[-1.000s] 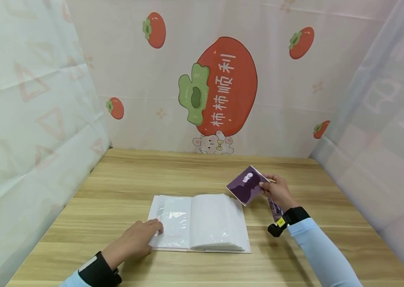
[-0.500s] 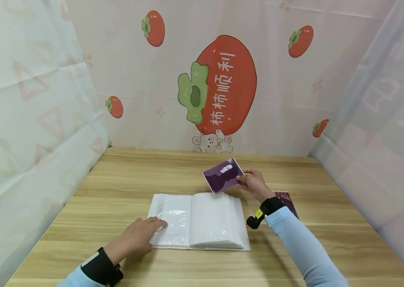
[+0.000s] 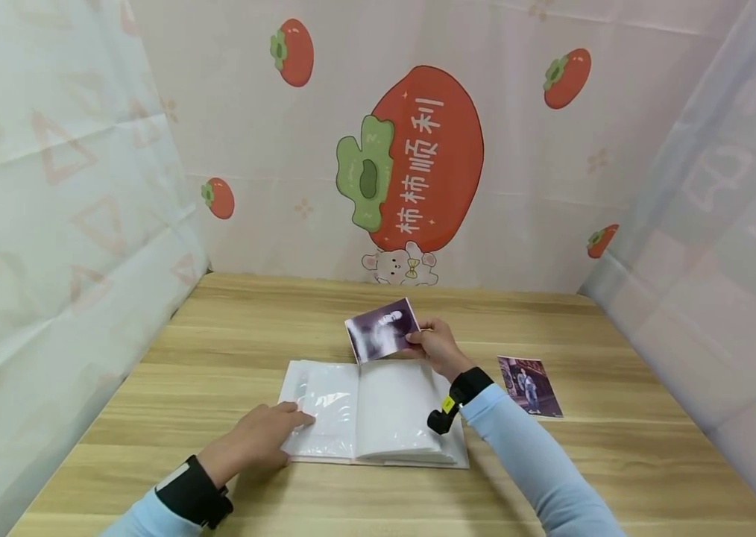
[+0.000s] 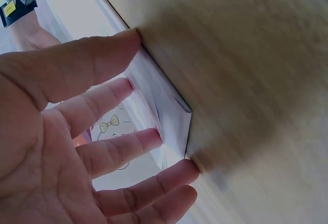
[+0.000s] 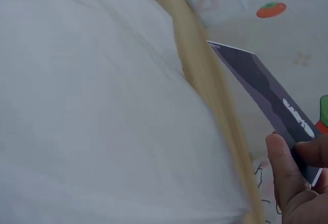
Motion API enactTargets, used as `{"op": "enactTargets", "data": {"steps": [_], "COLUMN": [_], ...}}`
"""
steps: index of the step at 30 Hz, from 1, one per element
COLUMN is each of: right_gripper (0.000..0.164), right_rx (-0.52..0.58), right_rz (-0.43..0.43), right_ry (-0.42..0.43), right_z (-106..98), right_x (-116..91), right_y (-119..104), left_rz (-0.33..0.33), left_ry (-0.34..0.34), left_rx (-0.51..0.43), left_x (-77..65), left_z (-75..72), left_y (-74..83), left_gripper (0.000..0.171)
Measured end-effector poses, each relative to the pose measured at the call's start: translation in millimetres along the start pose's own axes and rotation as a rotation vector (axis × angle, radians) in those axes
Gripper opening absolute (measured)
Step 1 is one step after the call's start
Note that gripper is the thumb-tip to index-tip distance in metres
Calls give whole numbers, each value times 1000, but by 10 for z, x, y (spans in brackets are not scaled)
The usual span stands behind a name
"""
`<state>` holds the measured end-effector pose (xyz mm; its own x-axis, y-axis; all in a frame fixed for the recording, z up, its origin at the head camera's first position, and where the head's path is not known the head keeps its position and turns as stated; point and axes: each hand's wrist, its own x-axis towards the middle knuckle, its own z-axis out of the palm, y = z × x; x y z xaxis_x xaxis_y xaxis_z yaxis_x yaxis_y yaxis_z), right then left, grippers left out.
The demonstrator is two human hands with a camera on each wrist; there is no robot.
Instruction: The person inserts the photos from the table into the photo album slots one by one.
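Note:
A photo album (image 3: pixel 394 410) lies open on the table, its white pages fitted with clear plastic sleeves. My left hand (image 3: pixel 262 436) rests on the album's left edge with fingers extended; in the left wrist view the fingertips (image 4: pixel 151 138) touch the page border near the cover's corner. My right hand (image 3: pixel 441 347) pinches a purple-toned photo (image 3: pixel 378 330) between thumb and fingers by its right side. That photo is held tilted above the album's back edge, near the spine. In the right wrist view the photo (image 5: pixel 266 85) is seen at a slant past the white page (image 5: pixel 102 106).
A second photo (image 3: pixel 530 386), showing a standing figure, lies on the wooden table (image 3: pixel 626 447) right of the album, beside my right forearm. A printed cloth backdrop (image 3: pixel 519 246) rises behind the table, with hanging cloth at both sides.
My right hand has carried the purple photo leftward from right of the album to behind its middle, uncovering the second photo. The left hand has barely shifted, its fingers reaching slightly farther over the page.

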<state>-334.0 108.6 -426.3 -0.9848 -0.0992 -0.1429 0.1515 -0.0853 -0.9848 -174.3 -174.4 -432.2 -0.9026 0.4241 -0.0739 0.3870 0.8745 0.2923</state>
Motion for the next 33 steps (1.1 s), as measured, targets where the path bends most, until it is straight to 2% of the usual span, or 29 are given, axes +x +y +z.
{"op": "enactTargets", "data": {"steps": [10, 17, 24, 29, 33], "right_gripper": [22, 17, 20, 22, 24], "right_rx": [-33, -10, -15, -11, 3], "right_rz": [45, 21, 28, 37, 37], "right_ry": [13, -32, -25, -23, -38], "right_z": [187, 287, 354, 368, 362], "right_x": [-13, -11, 16, 32, 49], "right_y": [36, 43, 70, 94, 120], "left_rz": [22, 14, 24, -5, -3], "left_ry": [-12, 50, 63, 29, 49], "left_rx": [-9, 90, 148, 158, 167], "left_x": [20, 92, 112, 99, 74], "left_z": [-30, 12, 19, 29, 40], "left_y": [-9, 12, 36, 44, 49], "left_gripper": [49, 35, 56, 55, 51]}}
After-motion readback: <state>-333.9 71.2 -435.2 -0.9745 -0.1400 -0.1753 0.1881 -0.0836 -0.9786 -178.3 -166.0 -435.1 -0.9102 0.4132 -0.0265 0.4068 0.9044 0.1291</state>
